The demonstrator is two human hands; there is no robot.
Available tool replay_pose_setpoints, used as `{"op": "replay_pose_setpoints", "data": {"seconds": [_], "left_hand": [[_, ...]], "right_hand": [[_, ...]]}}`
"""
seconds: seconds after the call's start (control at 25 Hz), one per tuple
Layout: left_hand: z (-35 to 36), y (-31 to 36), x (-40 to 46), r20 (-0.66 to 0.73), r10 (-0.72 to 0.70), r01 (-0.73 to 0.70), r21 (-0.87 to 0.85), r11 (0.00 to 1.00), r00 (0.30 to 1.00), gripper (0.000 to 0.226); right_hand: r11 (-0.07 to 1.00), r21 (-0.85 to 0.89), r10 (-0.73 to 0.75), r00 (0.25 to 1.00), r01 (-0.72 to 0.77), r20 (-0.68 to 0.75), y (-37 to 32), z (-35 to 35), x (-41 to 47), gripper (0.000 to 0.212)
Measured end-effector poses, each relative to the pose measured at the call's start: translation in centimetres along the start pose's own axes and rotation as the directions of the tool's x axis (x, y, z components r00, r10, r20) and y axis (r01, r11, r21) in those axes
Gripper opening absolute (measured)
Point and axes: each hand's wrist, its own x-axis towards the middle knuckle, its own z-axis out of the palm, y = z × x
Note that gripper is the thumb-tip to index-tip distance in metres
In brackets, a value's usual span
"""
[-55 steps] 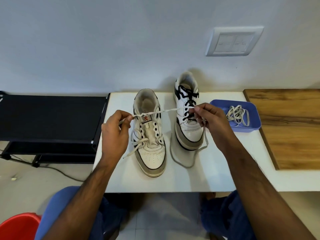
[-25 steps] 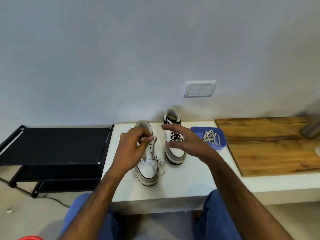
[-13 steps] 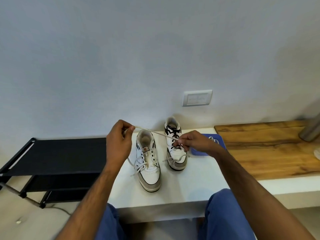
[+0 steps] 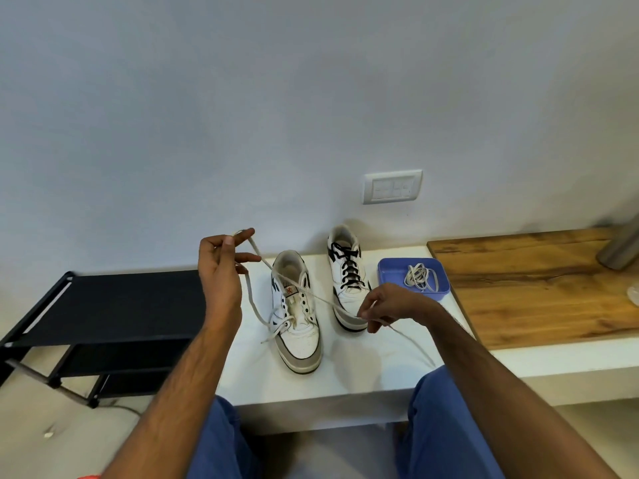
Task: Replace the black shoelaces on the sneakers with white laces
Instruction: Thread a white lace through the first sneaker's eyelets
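Two hands, one white lace drawn across the near sneaker

Head view: both hands are well apart, each pinching the same flat white shoelace (image 4: 301, 288). Left hand (image 4: 221, 271) is raised at about 10 o'clock from the near white-and-grey sneaker (image 4: 297, 312), thumb and forefinger nipping the lace near its tip, the other fingers loosely spread. Right hand (image 4: 387, 305) sits lower, at about 3 o'clock from that sneaker, fingers curled onto the lace, whose tail trails on toward 5 o'clock across the white bench top (image 4: 363, 375). Between the hands the lace runs taut, its long axis sloping from 10 to 4 o'clock over the shoe's open eyelets; only the lowest ones are threaded. Judging by this, the left hand's tip is nearer the next eyelet. Behind, at 1 o'clock, the second sneaker with black laces (image 4: 345, 267) waits beside a blue plastic tray (image 4: 387, 271) holding a coiled spare white lace (image 4: 420, 278).
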Motion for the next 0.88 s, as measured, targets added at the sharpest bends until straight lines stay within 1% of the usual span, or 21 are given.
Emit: {"op": "replay_pose_setpoints", "data": {"seconds": [0.04, 0.08, 0.12, 0.2, 0.24, 0.28, 0.32, 0.36, 0.4, 0.44, 0.48, 0.52, 0.56, 0.6, 0.64, 0.68, 0.72, 0.76, 0.8, 0.84, 0.88], "left_hand": [[-0.1, 0.1, 0.1, 0.005, 0.001, -0.001, -0.015, 1.0, 1.0, 0.01], [-0.1, 0.3, 0.1, 0.0, 0.002, -0.002, -0.032, 0.999, 1.0, 0.009], [-0.2, 0.5, 0.1, -0.013, 0.003, -0.004, -0.041, 0.999, 1.0, 0.008], [-0.5, 0.5, 0.5, -0.011, -0.003, 0.003, -0.037, 0.999, 1.0, 0.008], [-0.7, 0.4, 0.7, 0.03, -0.004, 0.005, -0.023, 1.0, 1.0, 0.009], [-0.8, 0.5, 0.8, 0.109, 0.002, -0.002, 0.0, 1.0, 0.994, 0.01], [-0.7, 0.7, 0.6, 0.211, 0.009, -0.016, 0.035, 0.999, 0.978, 0.011], [-0.3, 1.1, 0.3, 0.314, 0.01, -0.039, 0.088, 0.995, 0.949, 0.011], [0.2, 1.6, -0.2, 0.399, 0.006, -0.069, 0.143, 0.987, 0.917, 0.01], [0.8, 2.2, -0.7, 0.463, 0.004, -0.095, 0.174, 0.98, 0.886, 0.009], [1.4, 2.5, -1.0, 0.496, 0.012, -0.111, 0.171, 0.979, 0.868, 0.008], [1.7, 2.9, -1.2, 0.496, 0.04, -0.124, 0.137, 0.983, 0.867, 0.008], [1.8, 3.1, -1.0, 0.449, 0.079, -0.129, 0.083, 0.988, 0.89, 0.008], [1.7, 3.2, -0.6, 0.349, 0.109, -0.122, 0.014, 0.992, 0.931, 0.009], [1.2, 3.2, 0.1, 0.206, 0.114, -0.103, -0.061, 0.993, 0.972, 0.01], [0.6, 3.1, 0.9, 0.055, 0.092, -0.084, -0.134, 0.987, 0.994, 0.012], [-0.1, 2.9, 1.6, -0.069, 0.062, -0.073, -0.181, 0.981, 0.996, 0.013], [-0.8, 2.7, 2.1, -0.147, 0.039, -0.067, -0.191, 0.979, 0.988, 0.012], [-1.2, 2.3, 2.3, -0.183, 0.028, -0.06, -0.173, 0.983, 0.983, 0.012], [-1.5, 1.8, 2.2, -0.191, 0.021, -0.052, -0.155, 0.986, 0.981, 0.012], [-1.5, 1.3, 2.0, -0.181, 0.016, -0.043, -0.144, 0.989, 0.983, 0.013]], "right_hand": [[0.998, 0.036, -0.041, 0.998, 0.042, -0.044, -0.2, -0.2, 0.0, 0.004], [0.996, 0.023, -0.087, 0.992, 0.089, -0.096, -0.3, -0.5, 0.0, 0.005], [0.994, -0.005, -0.106, 0.985, 0.107, -0.133, -0.1, -0.7, 0.2, 0.012], [0.99, -0.128, -0.068, 0.99, 0.052, -0.123, 0.5, -0.6, 0.2, 0.019], [0.987, -0.156, -0.049, 0.992, 0.03, -0.118, 0.3, -0.3, 0.2, 0.023], [0.994, -0.1, -0.053, 0.99, 0.04, -0.133, -0.2, 0.1, -0.1, 0.032], [0.993, 0.022, -0.108, 0.982, 0.113, -0.152, -1.4, 0.6, -0.4, 0.042], [0.964, 0.145, -0.199, 0.965, 0.225, -0.173, -3.2, 1.2, -0.8, 0.054], [0.91, 0.242, -0.295, 0.936, 0.336, -0.19, -5.6, 1.6, -1.2, 0.063], [0.856, 0.309, -0.374, 0.909, 0.415, -0.184, -8.0, 1.8, -1.6, 0.069], [0.806, 0.368, -0.437, 0.885, 0.464, -0.159, -10.1, 2.1, -1.7, 0.066], [0.759, 0.432, -0.486, 0.865, 0.487, -0.121, -12.1, 2.2, -2.1, 0.056], [0.726, 0.482, -0.518, 0.851, 0.49, -0.086, -13.2, 2.2, -2.2, 0.039], [0.696, 0.523, -0.544, 0.837, 0.492, -0.064, -13.6, 2.1, -2.3, 0.025], [0.681, 0.56, -0.542, 0.839, 0.472, -0.048, -13.2, 1.9, -2.4, 0.02], [0.689, 0.59, -0.5, 0.865, 0.422, -0.035, -12.0, 1.7, -2.2, 0.023], [0.722, 0.594, -0.417, 0.908, 0.356, -0.038, -10.2, 1.6, -1.8, 0.027], [0.782, 0.549, -0.308, 0.949, 0.293, -0.068, -8.0, 1.5, -1.4, 0.03], [0.868, 0.446, -0.18, 0.976, 0.217, -0.124, -5.6, 1.5, -1.0, 0.032], [0.941, 0.315, -0.062, 0.981, 0.12, -0.185, -3.2, 1.4, -0.7, 0.033], [0.976, 0.216, 0.046, 0.971, 0.005, -0.233, -1.0, 1.5, -0.3, 0.034]]}}
